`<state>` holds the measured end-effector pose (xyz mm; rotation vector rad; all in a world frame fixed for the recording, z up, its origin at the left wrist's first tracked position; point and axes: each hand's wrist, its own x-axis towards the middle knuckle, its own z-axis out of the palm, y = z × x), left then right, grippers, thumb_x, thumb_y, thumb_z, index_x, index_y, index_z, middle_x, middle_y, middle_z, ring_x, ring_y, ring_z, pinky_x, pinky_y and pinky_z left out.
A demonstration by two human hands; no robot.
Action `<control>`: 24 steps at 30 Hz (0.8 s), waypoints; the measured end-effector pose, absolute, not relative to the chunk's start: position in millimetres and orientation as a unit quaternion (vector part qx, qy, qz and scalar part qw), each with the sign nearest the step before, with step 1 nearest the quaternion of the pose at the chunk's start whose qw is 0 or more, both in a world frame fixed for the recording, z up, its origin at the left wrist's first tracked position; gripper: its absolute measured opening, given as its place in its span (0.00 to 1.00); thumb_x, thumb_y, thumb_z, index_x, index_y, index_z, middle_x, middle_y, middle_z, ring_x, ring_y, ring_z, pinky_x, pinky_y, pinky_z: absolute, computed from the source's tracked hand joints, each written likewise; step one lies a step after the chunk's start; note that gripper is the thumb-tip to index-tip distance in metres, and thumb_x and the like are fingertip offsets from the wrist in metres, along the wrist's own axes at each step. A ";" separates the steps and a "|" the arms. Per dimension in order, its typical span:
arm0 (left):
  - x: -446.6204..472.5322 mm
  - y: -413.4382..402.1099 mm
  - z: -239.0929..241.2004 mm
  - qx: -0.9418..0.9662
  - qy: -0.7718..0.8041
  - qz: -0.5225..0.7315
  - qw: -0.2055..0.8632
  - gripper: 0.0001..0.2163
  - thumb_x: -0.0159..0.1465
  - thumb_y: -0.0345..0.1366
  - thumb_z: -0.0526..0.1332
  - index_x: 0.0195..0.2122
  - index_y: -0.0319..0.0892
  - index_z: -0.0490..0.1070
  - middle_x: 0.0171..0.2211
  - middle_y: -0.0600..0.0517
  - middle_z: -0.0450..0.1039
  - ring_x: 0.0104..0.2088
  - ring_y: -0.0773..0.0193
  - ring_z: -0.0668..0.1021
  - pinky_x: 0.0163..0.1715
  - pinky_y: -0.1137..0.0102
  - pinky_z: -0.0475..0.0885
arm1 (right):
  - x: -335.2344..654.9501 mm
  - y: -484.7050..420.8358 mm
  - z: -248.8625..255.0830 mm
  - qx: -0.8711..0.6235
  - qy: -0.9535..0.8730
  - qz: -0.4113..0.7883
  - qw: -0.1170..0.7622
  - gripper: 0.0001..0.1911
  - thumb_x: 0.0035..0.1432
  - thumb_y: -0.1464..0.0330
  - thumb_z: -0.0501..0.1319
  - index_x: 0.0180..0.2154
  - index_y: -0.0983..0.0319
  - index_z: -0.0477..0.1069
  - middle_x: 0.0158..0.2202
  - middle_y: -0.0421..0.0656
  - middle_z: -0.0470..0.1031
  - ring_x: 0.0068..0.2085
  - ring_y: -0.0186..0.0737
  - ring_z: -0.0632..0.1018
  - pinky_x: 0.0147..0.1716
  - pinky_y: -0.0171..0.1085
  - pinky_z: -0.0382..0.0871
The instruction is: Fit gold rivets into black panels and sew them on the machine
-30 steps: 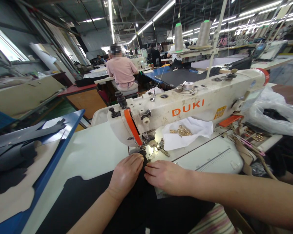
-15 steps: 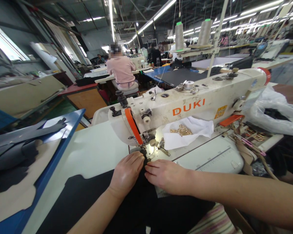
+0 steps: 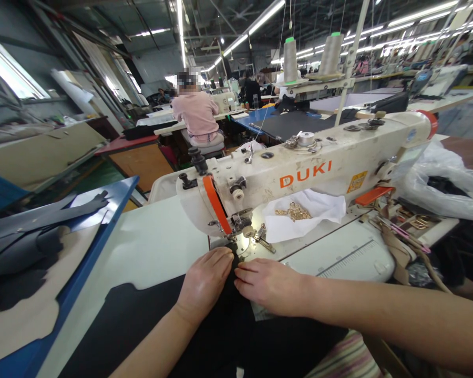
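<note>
one edge of the black fabric [image 3: 228, 341] sits at the sewing machine [image 3: 264, 181], my left hand [image 3: 207, 278] and right hand [image 3: 271, 286] fingers pinched on it, the rest, i judge, mostly unfed.

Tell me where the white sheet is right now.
The white sheet lies just right of centre in the head view, below the arm of the DUKI machine and beyond the right hand, with gold pieces on it.

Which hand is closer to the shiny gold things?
Right: the right hand is on the near side of the gold pieces; the left hand is farther off, to their left.
</note>
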<state>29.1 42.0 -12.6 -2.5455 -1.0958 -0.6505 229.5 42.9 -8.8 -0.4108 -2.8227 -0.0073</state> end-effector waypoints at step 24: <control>30.6 30.2 -12.1 -0.868 -0.422 -0.233 0.121 0.13 0.67 0.32 0.48 0.42 0.37 0.72 0.41 0.45 0.77 0.42 0.60 0.78 0.44 0.66 0.76 | 214.9 53.1 -15.7 -0.244 -0.950 -0.037 0.190 0.08 0.61 0.70 0.56 0.40 0.67 0.70 0.47 0.51 0.71 0.48 0.45 0.70 0.50 0.43 0.63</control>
